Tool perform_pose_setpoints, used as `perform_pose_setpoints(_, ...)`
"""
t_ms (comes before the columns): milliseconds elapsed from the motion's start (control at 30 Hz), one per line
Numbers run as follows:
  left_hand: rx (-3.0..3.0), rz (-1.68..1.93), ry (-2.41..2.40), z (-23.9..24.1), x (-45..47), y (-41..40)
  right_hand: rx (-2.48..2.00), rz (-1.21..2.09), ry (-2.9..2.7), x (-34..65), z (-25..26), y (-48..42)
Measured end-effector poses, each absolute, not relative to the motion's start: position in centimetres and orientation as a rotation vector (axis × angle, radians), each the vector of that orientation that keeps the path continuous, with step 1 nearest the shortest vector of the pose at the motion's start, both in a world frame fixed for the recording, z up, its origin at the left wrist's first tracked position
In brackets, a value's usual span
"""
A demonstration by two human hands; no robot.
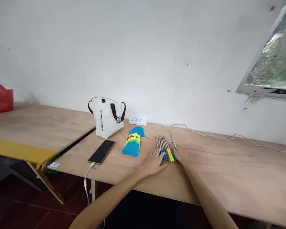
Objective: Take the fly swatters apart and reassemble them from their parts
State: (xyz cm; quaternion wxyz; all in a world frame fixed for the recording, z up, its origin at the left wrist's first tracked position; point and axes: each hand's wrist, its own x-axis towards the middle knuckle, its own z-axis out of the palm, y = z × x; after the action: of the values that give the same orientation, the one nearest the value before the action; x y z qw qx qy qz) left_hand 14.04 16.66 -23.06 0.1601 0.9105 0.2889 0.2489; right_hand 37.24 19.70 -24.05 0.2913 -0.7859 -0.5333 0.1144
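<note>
Between left grip point(153, 163) and right grip point(180, 155): row of colour-handled rods point(168, 154).

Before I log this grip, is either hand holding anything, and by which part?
The right hand seems to hold slim tools by their handles; whether the left hand grips the neighbouring tools can't be told.

Basic workroom, looks like: wood bench point(229, 173) at 4 o'clock, marked wall point(143, 57) at 12, window point(274, 60) at 2, tiled floor point(55, 217) at 8.
</note>
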Motion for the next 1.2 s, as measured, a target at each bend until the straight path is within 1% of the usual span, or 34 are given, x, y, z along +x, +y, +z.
perform_pose_setpoints(133, 2.636, 0.614, 0.986, -22.9, 15.7, 19.6, -2.17, 0.23, -1.486, 35.9, -24.5, 20.6)
perform_pose_setpoints(467, 2.648, 0.485, 0.958, -24.0, 17.7, 20.8, -2.106, 0.123, -1.583, 36.4, -25.1, 21.0)
perform_pose_setpoints(833, 2.702, 0.472, 0.946, -24.4, 18.2, 21.1, -1.996, 0.17, -1.624, 38.3, -25.5, 22.0)
perform_pose_setpoints(1200, 2.726, 0.562, 0.869, -23.0, 18.7, 21.0, -1.922, 0.197, -1.558, 39.4, -25.7, 22.9)
